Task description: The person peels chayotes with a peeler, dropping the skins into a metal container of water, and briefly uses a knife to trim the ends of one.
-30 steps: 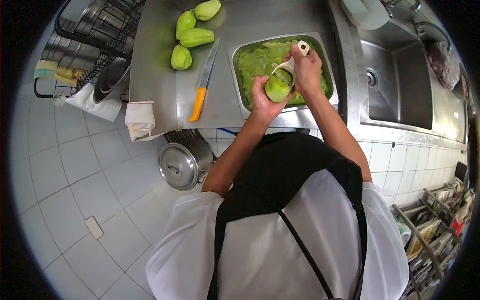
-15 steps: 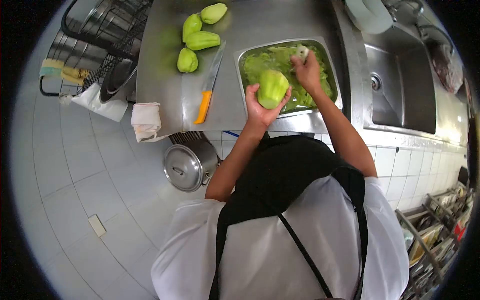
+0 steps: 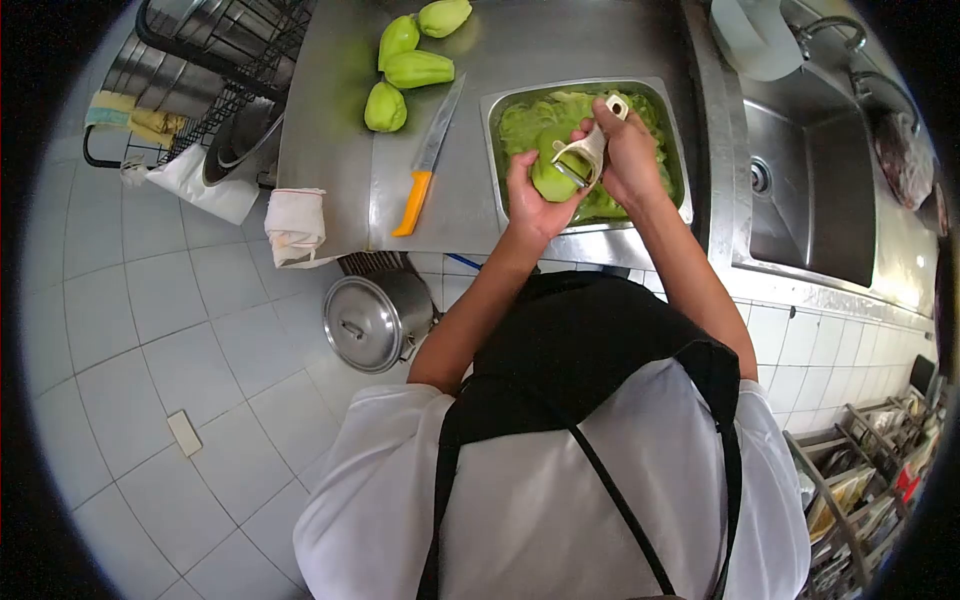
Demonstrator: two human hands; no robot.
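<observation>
Peeler (image 3: 590, 148) is gripped in the right hand (image 3: 632, 155), and I see its blade touching the green squash (image 3: 548, 180), which the left hand (image 3: 525, 205) holds above the tray (image 3: 490, 150).

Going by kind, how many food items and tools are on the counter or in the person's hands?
chayote: 5 (1 in the left hand, 4 others on the counter)
peeler: 1, in the right hand
orange-handled knife: 1
steel tray: 1
Total: 8
</observation>
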